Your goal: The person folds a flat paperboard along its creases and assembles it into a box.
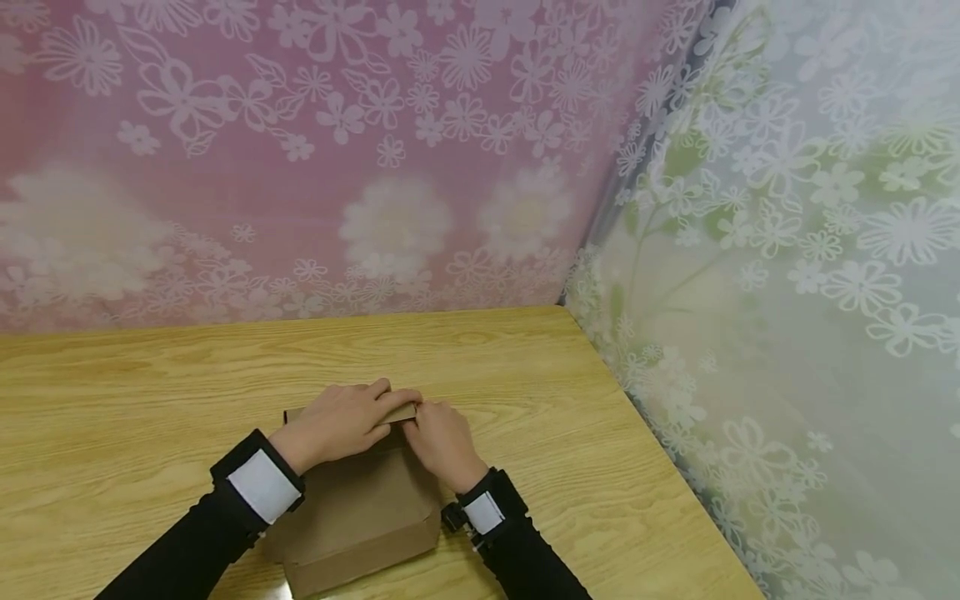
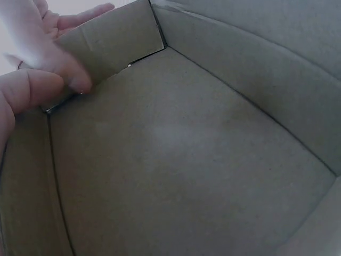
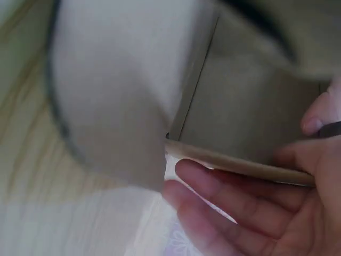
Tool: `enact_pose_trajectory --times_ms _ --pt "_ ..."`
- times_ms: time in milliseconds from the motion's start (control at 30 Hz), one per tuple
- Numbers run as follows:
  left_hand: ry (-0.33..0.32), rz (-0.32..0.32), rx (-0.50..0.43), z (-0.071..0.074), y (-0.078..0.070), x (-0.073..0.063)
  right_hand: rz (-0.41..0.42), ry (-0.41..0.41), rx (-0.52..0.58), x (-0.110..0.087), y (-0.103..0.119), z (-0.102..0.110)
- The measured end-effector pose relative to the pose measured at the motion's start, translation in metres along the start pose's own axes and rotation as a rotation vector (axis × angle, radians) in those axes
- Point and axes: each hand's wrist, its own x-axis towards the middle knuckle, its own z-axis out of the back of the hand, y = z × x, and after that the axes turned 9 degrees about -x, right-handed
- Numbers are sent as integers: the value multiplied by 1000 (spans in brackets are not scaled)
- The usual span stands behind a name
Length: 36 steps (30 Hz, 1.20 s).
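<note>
A brown cardboard box (image 1: 360, 500) with an open top lies between both hands, its bare inside showing in the left wrist view. My left hand (image 1: 341, 423) lies over the far wall, fingers across its top edge and thumb on the inner side. At the far right corner, my right hand (image 1: 446, 446) grips the same wall. The right wrist view has fingers (image 3: 234, 205) outside a box wall (image 3: 229, 160) and a thumb inside it. A blurred cardboard flap (image 3: 112, 96) hangs close to that camera.
The box rests on a wood-grain table (image 1: 150, 400). A pink flowered curtain (image 1: 300, 167) stands behind the table, and a pale flowered one (image 1: 787, 292) runs along its right edge.
</note>
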Motion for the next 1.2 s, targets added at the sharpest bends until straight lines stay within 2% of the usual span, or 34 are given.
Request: enact_pose_trajectory --times_ms 200,533,667,800,1000,1200 --pt "-14 5 11 0 -1 0 28 -4 69 -7 -8 -5" --pt "-56 56 40 8 -3 -6 56 -12 169 -7 -8 -11" --pt "-123 70 40 18 -3 -6 26 -21 263 -7 -9 -6" --pt "-200 92 51 30 -1 -8 -27 4 389 -10 -15 10" --pt "-289 184 -6 39 7 -17 -93 48 585 -20 -30 32" --pt "-355 270 -14 42 11 -24 -136 25 681 -29 -34 37"
